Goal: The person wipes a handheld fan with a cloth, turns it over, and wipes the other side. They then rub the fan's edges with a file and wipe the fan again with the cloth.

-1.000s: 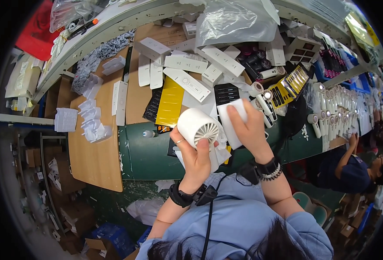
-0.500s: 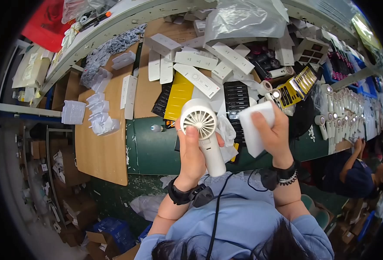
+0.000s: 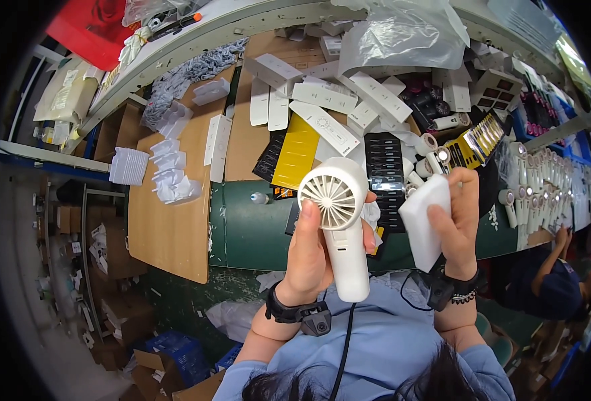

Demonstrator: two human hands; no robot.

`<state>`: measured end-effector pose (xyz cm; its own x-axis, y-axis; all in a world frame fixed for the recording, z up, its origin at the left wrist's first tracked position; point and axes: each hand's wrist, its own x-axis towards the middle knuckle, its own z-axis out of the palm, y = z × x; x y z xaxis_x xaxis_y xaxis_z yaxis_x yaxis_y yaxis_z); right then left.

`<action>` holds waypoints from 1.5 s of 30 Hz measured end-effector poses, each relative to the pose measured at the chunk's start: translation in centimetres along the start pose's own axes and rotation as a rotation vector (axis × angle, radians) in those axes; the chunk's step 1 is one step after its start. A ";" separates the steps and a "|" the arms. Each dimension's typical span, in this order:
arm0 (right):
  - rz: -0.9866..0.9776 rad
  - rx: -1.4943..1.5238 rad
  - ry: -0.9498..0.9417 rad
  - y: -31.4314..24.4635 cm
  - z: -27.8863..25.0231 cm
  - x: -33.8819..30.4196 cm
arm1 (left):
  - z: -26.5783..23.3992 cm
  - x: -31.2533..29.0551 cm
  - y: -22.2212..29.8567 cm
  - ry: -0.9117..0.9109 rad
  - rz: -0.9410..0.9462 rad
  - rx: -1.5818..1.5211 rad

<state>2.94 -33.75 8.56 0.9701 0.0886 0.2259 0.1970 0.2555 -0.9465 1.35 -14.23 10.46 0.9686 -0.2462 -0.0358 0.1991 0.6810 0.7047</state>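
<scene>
A white handheld fan (image 3: 349,257) is gripped in my left hand (image 3: 303,257), its round slatted head at the top and its handle pointing down toward my body. My thumb presses near the grille, and fingertips show on the handle's right side. My right hand (image 3: 461,230) pinches a white foam-like block (image 3: 424,224) between thumb and fingers, a short way right of the fan. The two things are apart. Both are held up above the near part of the green table (image 3: 249,234).
White boxes (image 3: 325,125) pile up at the back, beside a yellow sheet (image 3: 297,154) and a black tray (image 3: 384,167). Folded white inserts (image 3: 175,180) lie on the wooden board at left. Rows of white fans (image 3: 533,190) stand at right, near another person (image 3: 543,277).
The fan has turned slightly and come nearer to my body. The white block has tilted more upright in my right hand. The whole view has shifted a little.
</scene>
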 end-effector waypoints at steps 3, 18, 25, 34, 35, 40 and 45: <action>0.001 0.005 -0.094 -0.4 0.4 -0.2 | 0.2 -0.1 -0.1 0.026 -0.017 0.022; -0.267 -0.663 -0.185 -1.5 4.7 0.6 | -1.7 0.3 -4.3 0.275 0.609 0.688; -0.421 -0.742 -0.113 -2.0 5.7 0.0 | -2.5 0.1 -4.3 0.267 0.548 0.614; -0.434 -0.839 -0.051 -2.1 5.4 -0.4 | -2.0 0.4 -5.1 0.248 0.671 0.704; -0.449 -0.822 -0.065 -1.9 5.6 -0.6 | -2.1 0.3 -5.1 0.247 0.672 0.705; -0.446 -0.787 -0.051 -1.9 5.4 -0.3 | -3.2 0.1 -5.2 0.226 0.683 0.770; -0.482 -0.807 0.029 -1.2 5.5 0.4 | -3.1 0.2 -5.2 0.256 0.727 0.843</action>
<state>2.28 -28.78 11.07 0.7595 0.1201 0.6394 0.6063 -0.4870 -0.6287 1.00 -15.70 4.57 0.8346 0.2305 0.5003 -0.4915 -0.0983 0.8653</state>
